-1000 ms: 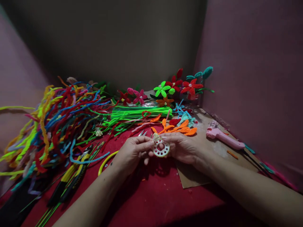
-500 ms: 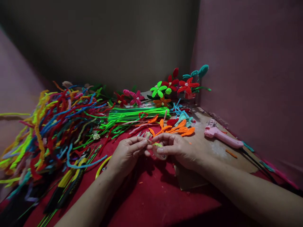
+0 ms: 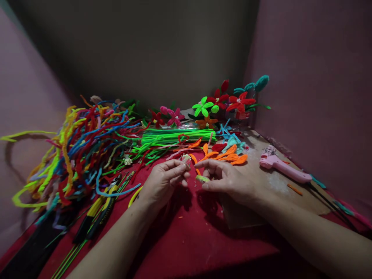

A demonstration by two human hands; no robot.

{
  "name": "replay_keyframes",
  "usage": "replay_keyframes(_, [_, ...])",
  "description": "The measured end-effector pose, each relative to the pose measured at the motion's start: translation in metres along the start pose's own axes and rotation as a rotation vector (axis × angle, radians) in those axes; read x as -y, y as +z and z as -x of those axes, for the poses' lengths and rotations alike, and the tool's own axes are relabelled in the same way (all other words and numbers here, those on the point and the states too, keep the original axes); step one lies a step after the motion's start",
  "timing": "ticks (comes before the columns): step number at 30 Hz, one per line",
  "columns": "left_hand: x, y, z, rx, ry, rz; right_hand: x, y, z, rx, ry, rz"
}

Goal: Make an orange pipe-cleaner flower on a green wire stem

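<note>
My left hand [image 3: 170, 178] pinches a small bunch of cream flower stamens [image 3: 186, 158] between thumb and fingertips, its heads pointing up and away. A short way to the right, my right hand [image 3: 225, 177] holds a small yellow-green roll [image 3: 202, 178] that looks like tape, between thumb and curled fingers. Much of the roll is hidden by that hand. The two hands are apart. Just beyond them lie orange pipe-cleaner petals [image 3: 229, 154] on stems, partly covered by the right hand.
A tangled heap of coloured pipe cleaners [image 3: 84, 147] and black-and-yellow pliers [image 3: 97, 215] lie left. Behind are green pipe cleaners [image 3: 177, 135] and finished flowers [image 3: 203, 106]. At right, a pink glue gun [image 3: 285, 166] rests on cardboard [image 3: 247, 211]. More stamens [image 3: 127, 160] lie near the heap.
My hands have drawn apart; the right one has moved right with the roll, away from the stamens in the left. The whole view has shifted slightly.
</note>
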State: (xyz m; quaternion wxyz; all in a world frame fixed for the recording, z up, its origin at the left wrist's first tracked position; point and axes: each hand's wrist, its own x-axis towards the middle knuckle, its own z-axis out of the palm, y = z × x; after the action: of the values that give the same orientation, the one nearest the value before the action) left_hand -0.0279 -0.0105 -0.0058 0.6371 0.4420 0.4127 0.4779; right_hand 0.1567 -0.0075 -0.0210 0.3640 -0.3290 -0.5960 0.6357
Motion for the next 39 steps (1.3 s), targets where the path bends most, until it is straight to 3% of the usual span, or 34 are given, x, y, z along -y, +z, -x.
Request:
replay_keyframes(11, [0.005,-0.004,-0.003,0.024,-0.13,0.099,0.005,0.006,0.007,-0.107,-0.229,0.228])
replay_keyframes(20, [0.007,-0.002,-0.001,0.065,-0.118,0.243,0.0,0.004,0.005,-0.05,-0.159,-0.115])
replay_keyframes(30, [0.002,-0.005,-0.002,0.041,-0.134,0.248,-0.003,0.004,0.009,-0.114,-0.429,0.381])
replay_keyframes(39, [-0.004,-0.007,-0.003,0.056,-0.135,0.138,-0.005,0.003,0.013,-0.11,-0.566,0.616])
